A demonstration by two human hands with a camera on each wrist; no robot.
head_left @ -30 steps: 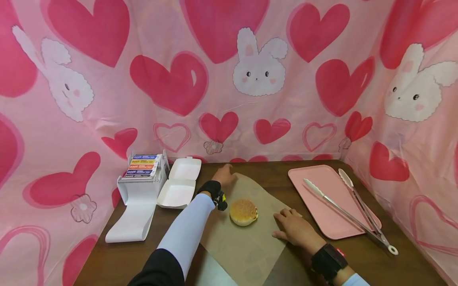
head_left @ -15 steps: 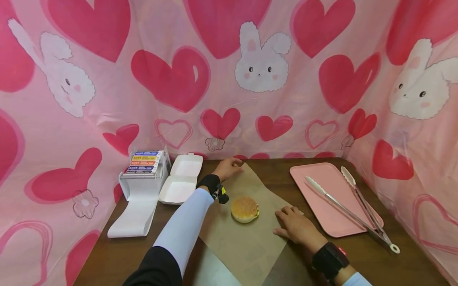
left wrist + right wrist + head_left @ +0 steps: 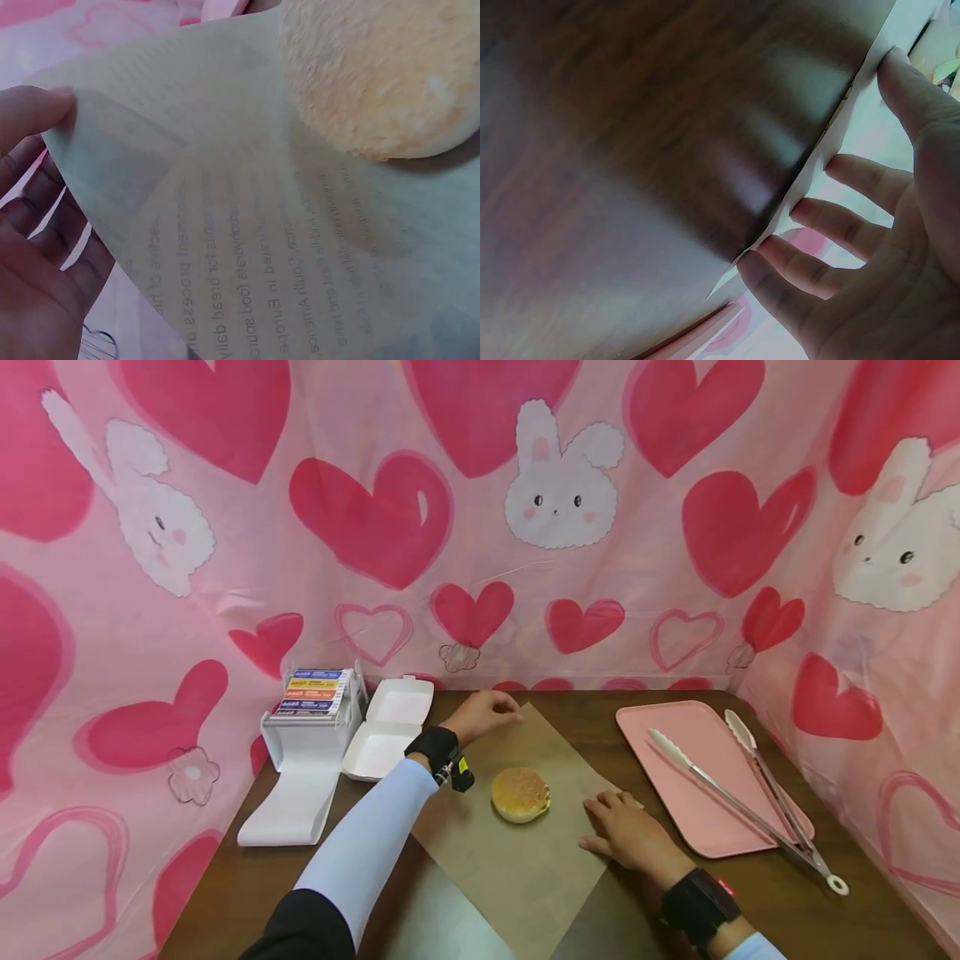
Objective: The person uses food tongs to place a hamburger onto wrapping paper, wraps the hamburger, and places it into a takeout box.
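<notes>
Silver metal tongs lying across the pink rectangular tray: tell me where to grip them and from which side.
Grip the silver metal tongs around both arms near the joined end, probably with the right hand, from the near right side: the arms converge there, beyond the edge of the pink rectangular tray, while the far tips spread apart.

Food booth (image 3: 480, 502): heart-print drapes (image 3: 480, 556), burger (image 3: 520, 794), clamshell box (image 3: 385, 752)

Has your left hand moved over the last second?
Yes: the left hand has shifted its fingertips rightward, farther from the open white box, in the head view.
</notes>
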